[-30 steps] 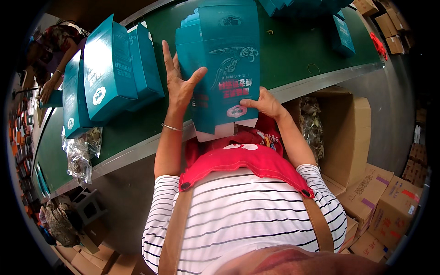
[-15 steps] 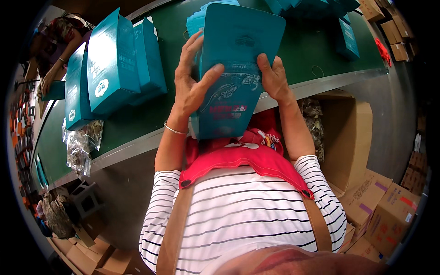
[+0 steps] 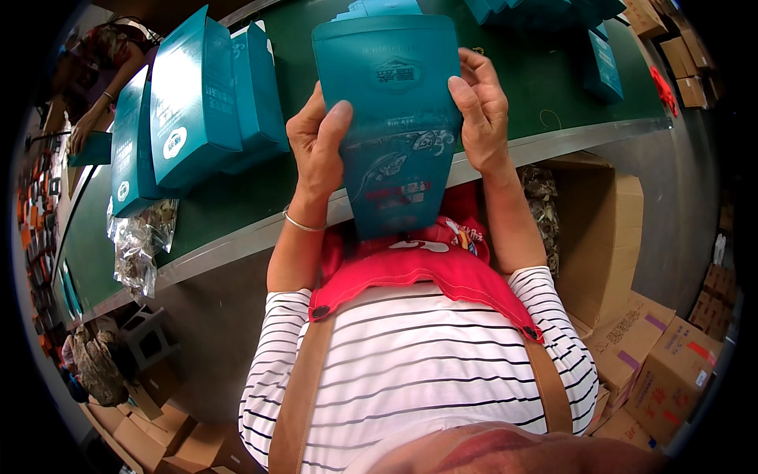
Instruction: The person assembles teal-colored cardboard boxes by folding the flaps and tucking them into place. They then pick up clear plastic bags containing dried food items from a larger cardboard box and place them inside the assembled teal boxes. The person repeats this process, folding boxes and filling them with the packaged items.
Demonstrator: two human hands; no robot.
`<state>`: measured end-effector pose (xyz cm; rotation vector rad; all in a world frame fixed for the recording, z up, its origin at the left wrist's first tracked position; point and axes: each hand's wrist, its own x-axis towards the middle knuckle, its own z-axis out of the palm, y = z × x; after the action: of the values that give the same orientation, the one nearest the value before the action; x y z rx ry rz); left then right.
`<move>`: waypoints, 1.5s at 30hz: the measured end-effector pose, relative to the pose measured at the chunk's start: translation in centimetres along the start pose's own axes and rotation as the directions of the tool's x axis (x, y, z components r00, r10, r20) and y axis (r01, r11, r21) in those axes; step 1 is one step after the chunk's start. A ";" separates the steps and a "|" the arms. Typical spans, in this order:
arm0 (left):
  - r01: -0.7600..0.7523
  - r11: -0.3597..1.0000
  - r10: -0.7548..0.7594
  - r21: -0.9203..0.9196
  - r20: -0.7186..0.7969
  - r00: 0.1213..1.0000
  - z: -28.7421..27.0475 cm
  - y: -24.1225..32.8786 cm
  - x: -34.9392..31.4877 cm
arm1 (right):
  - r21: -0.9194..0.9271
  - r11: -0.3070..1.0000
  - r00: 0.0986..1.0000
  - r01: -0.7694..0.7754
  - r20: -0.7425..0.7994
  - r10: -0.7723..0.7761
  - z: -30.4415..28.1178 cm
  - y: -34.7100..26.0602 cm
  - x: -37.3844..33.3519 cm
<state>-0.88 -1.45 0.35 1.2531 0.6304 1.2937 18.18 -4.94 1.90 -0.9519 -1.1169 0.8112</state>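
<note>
Setting: green-topped bench (image 3: 237, 205) with a pale metal front edge, running across the view; brown cartons stacked on the floor below, right and lower left.
Nearest: striped shirt and red apron bib (image 3: 410, 272) at the lower edge, forearms rising from it toward the bench.
Teal carton (image 3: 388, 118): flat, tall, held up over the bench edge between both hands; long axis running up and away from the body, broad face toward the camera, lower end just above the apron bib.
Left hand (image 3: 317, 146): clamped on the carton's left edge, thumb on the front face, fingers hidden behind; thin bangle at the wrist.
Right hand (image 3: 480, 110): clamped on the right edge, higher up, thumb and fingers on the front face.
Relation: carton squarely between the hands, neither clearly nearer; hands apart by its width.
Further left: upright teal boxes (image 3: 193, 103) standing on the bench, clear bag of dried goods (image 3: 142, 241) beside them at the edge.
Far: more teal boxes (image 3: 545, 12) along the back; another person's hand (image 3: 79, 134) at the far left.
</note>
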 end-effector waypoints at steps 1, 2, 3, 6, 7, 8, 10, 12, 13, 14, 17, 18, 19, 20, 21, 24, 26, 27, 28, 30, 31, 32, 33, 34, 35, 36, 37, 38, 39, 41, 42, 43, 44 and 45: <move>0.027 0.999 -0.026 -0.031 0.022 0.999 0.1 0.6 0.1 | 0.014 0.998 0.999 0.055 0.000 -0.055 0.2 -0.3 0.2; 0.044 0.999 -0.043 -0.020 0.060 0.997 0.1 0.9 0.1 | 0.029 0.994 0.994 0.109 -0.002 -0.109 0.3 -0.4 0.5; 0.060 0.998 -0.059 -0.008 0.097 0.994 0.0 1.3 0.2 | -0.122 0.969 0.976 0.213 -0.017 -0.217 0.8 -0.7 0.9; 0.024 0.998 -0.032 0.050 0.158 0.987 -1.2 1.4 0.0 | -0.640 0.644 0.868 0.420 0.076 -0.490 2.3 -1.0 2.2; -0.001 0.998 -0.011 0.068 0.176 0.984 -1.4 1.4 -0.1 | -0.709 0.541 0.849 0.452 0.158 -0.504 2.1 -1.2 2.3; 0.033 0.999 -0.038 0.038 0.157 0.987 -1.4 1.6 -0.2 | -0.630 0.617 0.876 0.472 0.256 -0.409 0.1 -1.5 2.1; 0.097 0.995 -0.094 -0.024 0.132 0.987 -1.1 2.1 -0.3 | -0.545 0.725 0.902 0.421 0.333 -0.274 -1.2 -1.7 1.8; 0.083 0.996 -0.082 -0.025 0.044 0.996 -0.4 2.4 -0.5 | -0.525 0.789 0.939 0.318 0.292 -0.184 -1.3 -1.7 1.6; 0.075 0.997 -0.075 -0.025 -0.002 0.997 0.2 2.5 -0.5 | -0.467 0.849 0.953 0.245 0.278 -0.122 -1.3 -1.8 1.5; 0.015 0.999 -0.018 -0.051 -0.052 0.998 1.1 2.8 -0.4 | -0.405 0.899 0.962 0.168 0.268 -0.059 -1.3 -1.9 1.6; -0.146 0.989 0.141 -0.038 -0.106 0.984 2.2 3.1 0.1 | -0.358 0.926 0.959 0.118 0.282 -0.013 -1.0 -2.6 1.5; -0.185 0.983 0.186 0.015 -0.053 0.981 1.4 2.6 0.3 | -0.367 0.921 0.957 0.134 0.291 -0.023 -0.9 -2.8 1.5; -0.188 0.981 0.189 0.055 -0.019 0.982 1.0 2.5 0.3 | -0.351 0.931 0.957 0.102 0.289 0.004 -0.9 -3.0 1.4; -0.194 0.977 0.193 0.094 0.015 0.981 0.6 2.5 0.3 | -0.336 0.939 0.957 0.070 0.287 0.032 -1.0 -3.1 1.4; -0.159 0.980 0.157 0.119 0.028 0.987 0.5 2.7 0.1 | -0.322 0.946 0.957 0.036 0.284 0.060 -1.2 -3.2 1.3; -0.142 0.967 0.141 0.210 0.019 0.990 0.2 2.5 -0.2 | -0.275 0.947 0.928 -0.165 0.282 0.244 -1.6 -3.4 1.1; -0.151 0.956 0.157 0.250 -0.001 0.988 0.1 2.3 -0.5 | -0.228 0.946 0.921 -0.230 0.263 0.287 -1.3 -3.5 0.9; -0.152 0.954 0.160 0.259 -0.010 0.987 0.2 2.1 -0.7 | -0.202 0.943 0.916 -0.263 0.254 0.310 -1.2 -3.5 0.8; -0.152 0.951 0.163 0.268 -0.019 0.986 0.3 2.0 -0.9 | -0.184 0.948 0.923 -0.260 0.241 0.300 -1.1 -3.3 0.6; -0.112 0.971 0.116 0.210 -0.007 0.993 0.4 2.3 -1.2 | -0.146 0.957 0.937 -0.251 0.210 0.278 -1.2 -2.6 0.1; -0.091 0.979 0.092 0.181 0.001 0.996 0.5 2.5 -1.3 | -0.104 0.979 0.966 -0.174 0.173 0.190 -0.8 -2.4 0.0; -0.050 0.987 0.051 0.152 -0.003 0.999 0.7 2.7 -1.3 | -0.065 0.994 0.986 -0.092 0.133 0.100 -0.1 -2.1 0.1; -0.008 0.992 0.008 0.124 -0.005 1.000 0.9 2.9 -1.4 | -0.029 1.000 0.996 -0.009 0.088 0.012 0.2 -1.8 0.1; 0.035 0.995 -0.034 0.096 -0.007 0.999 1.1 3.1 -1.5 | 0.005 0.998 0.984 -0.055 0.169 0.053 -0.1 -2.0 0.2; 0.054 0.995 -0.056 0.079 0.028 0.998 1.1 3.3 -1.7 | 0.037 0.994 0.964 -0.102 0.251 0.090 -0.8 -2.4 0.4; 0.073 0.995 -0.076 0.063 0.061 0.995 1.0 3.5 -1.9 | 0.064 0.986 0.934 -0.152 0.335 0.123 -1.3 -2.7 0.7; 0.092 0.995 -0.096 0.047 0.093 0.991 0.9 3.7 -2.1 | 0.069 0.979 0.921 -0.190 0.358 0.154 -1.5 -2.9 0.8; 0.014 0.991 -0.035 0.135 0.158 0.987 0.8 3.8 -2.3 | 0.073 0.971 0.905 -0.228 0.383 0.184 -1.7 -3.1 1.0; -0.065 0.975 0.016 0.214 0.225 0.974 0.7 3.7 -2.7 | 0.073 0.960 0.886 -0.271 0.408 0.219 -2.0 -3.1 1.0; -0.092 0.963 -0.002 0.254 0.348 0.938 0.5 3.1 -3.6 | 0.123 0.951 0.895 -0.285 0.390 0.217 -2.5 -3.2 0.5; -0.064 0.946 -0.047 0.319 0.327 0.944 0.5 3.0 -4.1 | 0.147 0.946 0.900 -0.290 0.378 0.218 -2.8 -3.3 0.2; -0.034 0.924 -0.091 0.382 0.304 0.948 0.5 3.0 -4.7 | 0.152 0.947 0.905 -0.283 0.368 0.211 -3.4 -3.2 -0.1; -0.004 0.897 -0.134 0.442 0.279 0.951 0.5 2.9 -5.1 | 0.134 0.952 0.911 -0.276 0.351 0.215 -4.0 -3.4 -0.3; 0.011 0.883 -0.157 0.469 0.274 0.949 0.4 2.4 -5.4 | 0.118 0.955 0.914 -0.273 0.342 0.219 -4.5 -3.5 -0.6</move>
<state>-2.65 -7.01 1.14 1.7564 0.7863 0.8692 22.66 -7.74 4.26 -0.8484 -1.2035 1.2856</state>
